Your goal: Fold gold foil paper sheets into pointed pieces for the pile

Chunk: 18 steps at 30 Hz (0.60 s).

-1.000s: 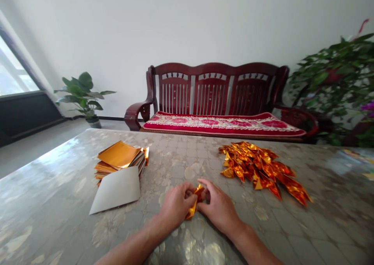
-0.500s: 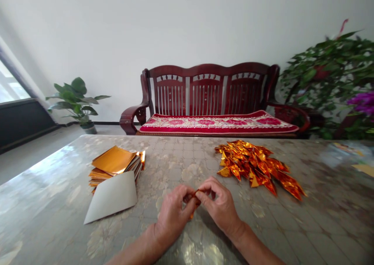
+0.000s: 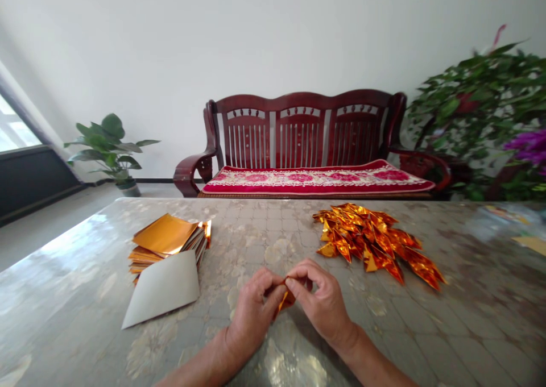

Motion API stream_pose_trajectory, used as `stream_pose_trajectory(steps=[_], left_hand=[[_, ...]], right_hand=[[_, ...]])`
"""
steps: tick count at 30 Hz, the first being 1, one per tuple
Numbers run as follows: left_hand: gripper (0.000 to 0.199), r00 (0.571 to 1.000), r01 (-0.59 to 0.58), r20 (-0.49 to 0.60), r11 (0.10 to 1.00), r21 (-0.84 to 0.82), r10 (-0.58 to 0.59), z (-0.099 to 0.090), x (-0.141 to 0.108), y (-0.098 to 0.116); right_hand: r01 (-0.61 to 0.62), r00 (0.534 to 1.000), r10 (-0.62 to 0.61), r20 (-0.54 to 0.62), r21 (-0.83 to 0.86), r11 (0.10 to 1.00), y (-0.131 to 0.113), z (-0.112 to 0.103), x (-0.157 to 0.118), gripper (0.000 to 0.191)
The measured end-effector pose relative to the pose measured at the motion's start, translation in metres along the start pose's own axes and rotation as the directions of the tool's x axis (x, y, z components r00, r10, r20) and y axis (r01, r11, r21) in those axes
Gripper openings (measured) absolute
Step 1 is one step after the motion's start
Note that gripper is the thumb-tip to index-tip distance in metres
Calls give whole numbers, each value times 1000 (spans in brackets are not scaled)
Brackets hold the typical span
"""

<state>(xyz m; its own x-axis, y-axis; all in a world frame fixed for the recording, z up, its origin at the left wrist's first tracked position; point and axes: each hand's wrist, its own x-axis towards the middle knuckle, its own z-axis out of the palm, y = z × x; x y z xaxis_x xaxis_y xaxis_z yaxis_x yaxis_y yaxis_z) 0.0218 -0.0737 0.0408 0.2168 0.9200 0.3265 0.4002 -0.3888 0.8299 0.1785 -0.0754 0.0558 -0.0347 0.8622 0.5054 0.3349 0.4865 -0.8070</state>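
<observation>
Between my hands is a small piece of orange-gold foil paper, partly covered by the fingers. My left hand is closed on its left side, thumb and fingers pinching it. At the upper right of the same piece, my right hand pinches it between thumb and forefinger. Beyond my right hand lies a pile of folded, pointed foil pieces. To the left stands a stack of flat foil sheets, gold side up, with a sheet lying pale side up against its front.
The table has a patterned, glossy cover. A clear plastic bag lies at its right side. Behind the table is a dark red wooden bench with a red floral cushion. Potted plants stand at left and right.
The foil piece has turned a little in my fingers, and more of its shiny face shows below them. Both hands stay in nearly the same place.
</observation>
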Motion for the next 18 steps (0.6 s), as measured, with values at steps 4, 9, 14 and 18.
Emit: stream_pose_trajectory(steps=[4, 9, 14, 18], left_hand=[[23, 999, -50, -2, 998, 37, 51, -3, -1, 1], [23, 998, -60, -13, 998, 32, 61, -2, 0, 1], [23, 999, -7, -40, 1000, 29, 8, -1, 1, 0], [23, 999, 13, -43, 1000, -11, -13, -1, -1, 0]], right_hand=[[-39, 999, 38, 20, 60, 997, -3, -1, 0, 13], [-127, 992, 123, 34, 144, 981, -3, 0, 2, 15], [-226, 973, 206, 102, 253, 941, 1, 3, 3, 21], [-274, 961, 246, 128, 303, 913, 4, 6, 2, 24]])
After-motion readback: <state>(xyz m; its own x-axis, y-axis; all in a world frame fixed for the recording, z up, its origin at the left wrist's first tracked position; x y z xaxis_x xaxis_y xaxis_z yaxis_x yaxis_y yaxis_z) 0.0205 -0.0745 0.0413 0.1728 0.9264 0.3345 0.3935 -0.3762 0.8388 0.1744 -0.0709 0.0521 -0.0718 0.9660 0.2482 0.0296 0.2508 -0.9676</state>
